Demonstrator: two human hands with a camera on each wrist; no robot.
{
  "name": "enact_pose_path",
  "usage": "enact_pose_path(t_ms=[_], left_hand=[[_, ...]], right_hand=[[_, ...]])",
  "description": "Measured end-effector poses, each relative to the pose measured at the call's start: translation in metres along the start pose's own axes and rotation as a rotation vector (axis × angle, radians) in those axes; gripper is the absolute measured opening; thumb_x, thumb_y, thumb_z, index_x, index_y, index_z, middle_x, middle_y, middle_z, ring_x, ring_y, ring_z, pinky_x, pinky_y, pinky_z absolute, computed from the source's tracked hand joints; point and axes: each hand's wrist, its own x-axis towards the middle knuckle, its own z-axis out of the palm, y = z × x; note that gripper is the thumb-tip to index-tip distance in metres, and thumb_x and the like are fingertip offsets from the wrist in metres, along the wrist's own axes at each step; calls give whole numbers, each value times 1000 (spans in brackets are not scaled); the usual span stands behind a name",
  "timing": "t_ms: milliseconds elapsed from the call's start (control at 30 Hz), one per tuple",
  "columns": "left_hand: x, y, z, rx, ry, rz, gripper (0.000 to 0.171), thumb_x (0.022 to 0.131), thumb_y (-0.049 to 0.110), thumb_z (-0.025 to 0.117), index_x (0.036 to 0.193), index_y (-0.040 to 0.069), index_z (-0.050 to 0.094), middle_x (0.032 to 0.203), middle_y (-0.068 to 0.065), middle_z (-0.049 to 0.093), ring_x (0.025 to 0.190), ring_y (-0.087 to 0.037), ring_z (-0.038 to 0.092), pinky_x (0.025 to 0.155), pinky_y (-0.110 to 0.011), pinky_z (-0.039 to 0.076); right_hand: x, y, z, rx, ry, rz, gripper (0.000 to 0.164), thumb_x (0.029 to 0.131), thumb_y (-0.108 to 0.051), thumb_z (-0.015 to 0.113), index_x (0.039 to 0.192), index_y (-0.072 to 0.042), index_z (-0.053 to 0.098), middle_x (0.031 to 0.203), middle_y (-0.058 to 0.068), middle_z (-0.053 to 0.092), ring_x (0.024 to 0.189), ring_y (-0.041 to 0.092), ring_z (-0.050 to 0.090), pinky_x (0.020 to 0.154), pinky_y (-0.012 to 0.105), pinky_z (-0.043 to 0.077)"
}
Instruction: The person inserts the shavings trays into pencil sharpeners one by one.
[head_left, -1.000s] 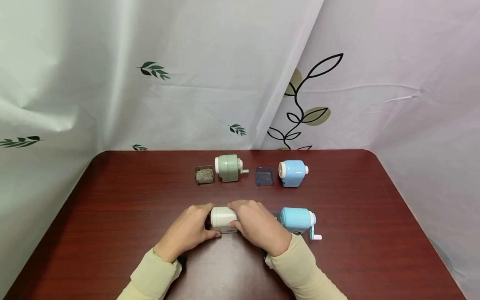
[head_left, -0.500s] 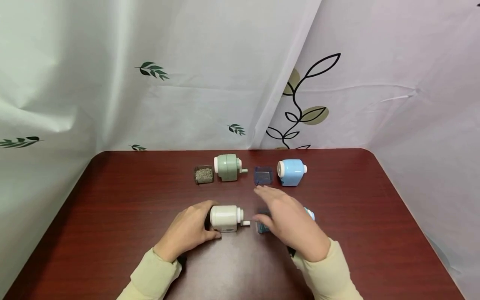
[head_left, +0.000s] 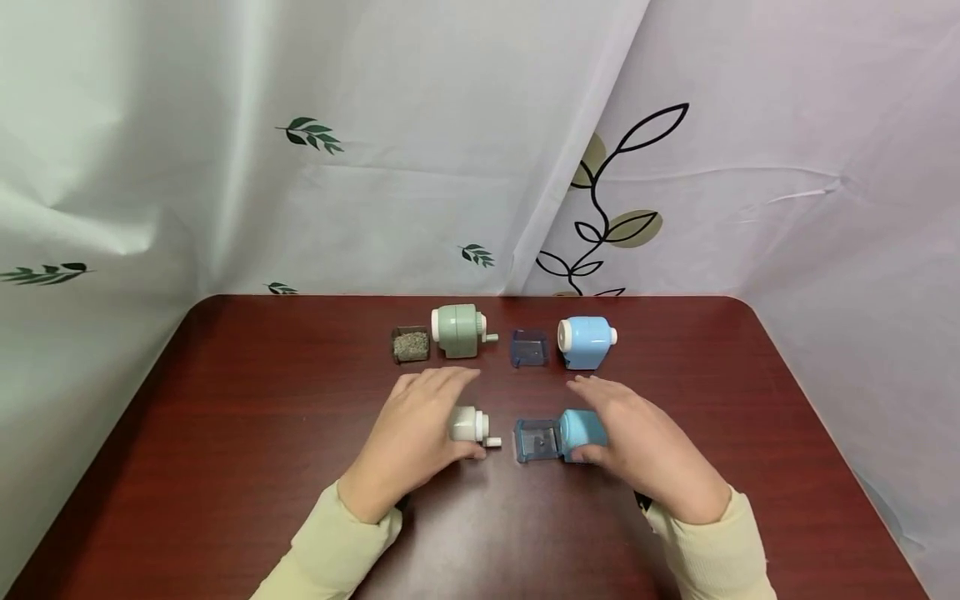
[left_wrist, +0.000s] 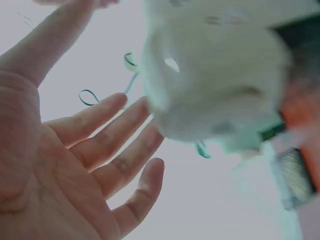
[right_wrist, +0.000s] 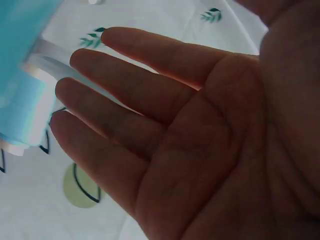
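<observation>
A cream hand-crank pencil sharpener (head_left: 463, 423) sits at the middle of the table, partly hidden behind my left hand (head_left: 416, 429). In the left wrist view, the fingers (left_wrist: 112, 137) are spread beside the blurred sharpener body and curl round nothing. To the right, my right hand (head_left: 645, 442) is at a turquoise pencil sharpener (head_left: 581, 429) and covers its crank end. Its fingers (right_wrist: 135, 95) are straight in the right wrist view; whether they touch the sharpener is unclear. A clear blue shavings drawer (head_left: 537, 442) lies just left of the turquoise sharpener.
Farther back stand a green pencil sharpener (head_left: 459, 331) and a light blue one (head_left: 587, 342). Left of the green one is a drawer (head_left: 401, 359) full of shavings; a dark blue drawer (head_left: 529, 348) lies between the two sharpeners. A white curtain (head_left: 405, 167) hangs behind the table.
My right hand has left the cream sharpener and moved right to the turquoise one. The left hand has loosened from the cream sharpener's left end and shifted right across it.
</observation>
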Motion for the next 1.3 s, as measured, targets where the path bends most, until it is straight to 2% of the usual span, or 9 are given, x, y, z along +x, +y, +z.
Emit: enact_pose_path(t_ms=[100, 267, 433, 567, 667, 767, 833, 933, 1300], left_hand=[[11, 13, 0, 61, -5, 24, 87, 54, 50, 84, 124, 6, 59, 119, -4, 61, 111, -20, 53, 88, -40, 37], [23, 34, 5, 215, -87, 39, 72, 54, 51, 83, 110, 9, 66, 104, -1, 67, 99, -19, 56, 90, -42, 35], [31, 52, 16, 352, -144, 40, 55, 48, 53, 83, 85, 16, 67, 80, 4, 66, 83, -17, 57, 91, -44, 35], [34, 63, 28, 419, -157, 33, 51, 45, 50, 85, 80, 17, 68, 73, 4, 63, 78, -17, 56, 90, -44, 36], [35, 69, 38, 449, -150, 17, 40, 51, 41, 85, 79, 17, 69, 72, 4, 63, 76, -16, 56, 91, -45, 36], [35, 74, 47, 464, -142, 8, 14, 69, 28, 77, 77, 18, 70, 70, 5, 63, 75, -16, 56, 90, -46, 36], [36, 75, 53, 467, -133, 12, 3, 77, 21, 69, 76, 18, 70, 69, 4, 63, 74, -16, 56, 89, -46, 36], [36, 76, 59, 479, -115, 27, 13, 82, 16, 63, 72, 20, 70, 66, 4, 63, 71, -16, 55, 86, -46, 37], [37, 73, 69, 436, -102, 59, 21, 79, 13, 67, 60, 24, 67, 59, 4, 60, 61, -16, 50, 61, -33, 36]], right_hand=[[0, 4, 6, -4, -15, -16, 73, 64, -21, 85, 127, 0, 55, 128, 14, 55, 119, 29, 49, 96, 44, 41], [3, 9, 9, -11, -12, -25, 71, 61, -17, 86, 123, 0, 57, 121, 11, 60, 111, 26, 54, 92, 42, 44], [4, 10, 8, -3, -61, 17, 67, 61, -16, 86, 120, -1, 59, 115, 8, 62, 103, 24, 57, 88, 42, 46], [4, 11, 7, -1, -81, 39, 62, 62, -15, 85, 118, -3, 61, 111, 6, 63, 98, 23, 58, 84, 41, 46], [5, 13, 7, -1, -85, 48, 60, 62, -14, 85, 116, -4, 62, 108, 5, 64, 95, 22, 58, 82, 40, 47], [5, 15, 7, -2, -92, 56, 58, 61, -13, 85, 114, -5, 63, 104, 4, 64, 91, 20, 58, 80, 39, 47], [5, 15, 7, -5, -97, 59, 56, 61, -13, 85, 112, -5, 64, 101, 3, 65, 89, 19, 58, 78, 39, 47], [6, 16, 7, -10, -105, 63, 53, 61, -12, 85, 110, -7, 65, 98, 1, 64, 86, 18, 57, 76, 39, 47], [8, 17, 7, -36, -104, 89, 44, 63, -5, 82, 104, -10, 66, 92, 0, 64, 80, 18, 58, 70, 39, 47]])
